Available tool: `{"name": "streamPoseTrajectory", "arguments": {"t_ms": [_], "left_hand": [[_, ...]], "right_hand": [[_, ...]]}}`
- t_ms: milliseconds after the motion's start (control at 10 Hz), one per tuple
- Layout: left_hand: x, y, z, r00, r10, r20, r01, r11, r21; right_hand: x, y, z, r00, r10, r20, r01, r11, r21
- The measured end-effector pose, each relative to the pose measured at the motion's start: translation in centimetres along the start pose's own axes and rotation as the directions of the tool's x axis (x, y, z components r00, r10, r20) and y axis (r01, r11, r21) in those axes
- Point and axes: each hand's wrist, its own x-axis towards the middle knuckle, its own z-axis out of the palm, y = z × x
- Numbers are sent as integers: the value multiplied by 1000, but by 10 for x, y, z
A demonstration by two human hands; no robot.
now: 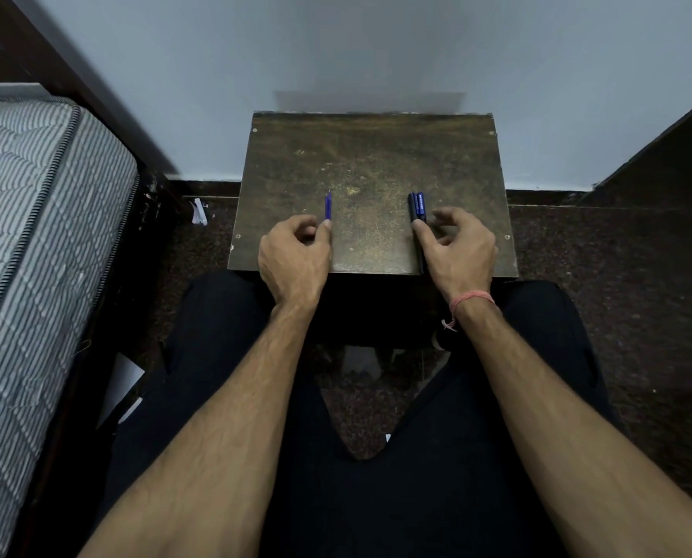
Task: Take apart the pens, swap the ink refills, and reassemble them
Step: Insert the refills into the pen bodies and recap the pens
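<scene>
A thin blue pen (pixel 328 206) lies on the small brown table (pixel 372 155), its tip pointing away from me. My left hand (pixel 294 257) pinches its near end between thumb and forefinger. To the right lie two pens side by side, one black (pixel 412 207) and one blue with a clip (pixel 419 205). My right hand (pixel 457 247) holds their near part, the forefinger resting on the black pen. The black barrel runs under this hand toward the table's front edge.
The table stands against a pale wall (pixel 336 54). A striped mattress (pixel 34 219) on a dark bed frame is at the left. A dark furniture edge (pixel 666 155) is at the right. My legs in dark trousers (pixel 223 356) sit below the table. Scraps of paper (pixel 199 211) lie on the speckled floor.
</scene>
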Motion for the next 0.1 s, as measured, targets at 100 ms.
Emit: {"name": "streamPoseTrajectory", "arguments": {"t_ms": [100], "left_hand": [[-9, -1, -8, 994, 111, 17, -111, 993, 33]], "right_hand": [[-7, -4, -8, 998, -55, -10, 56, 998, 28]]}}
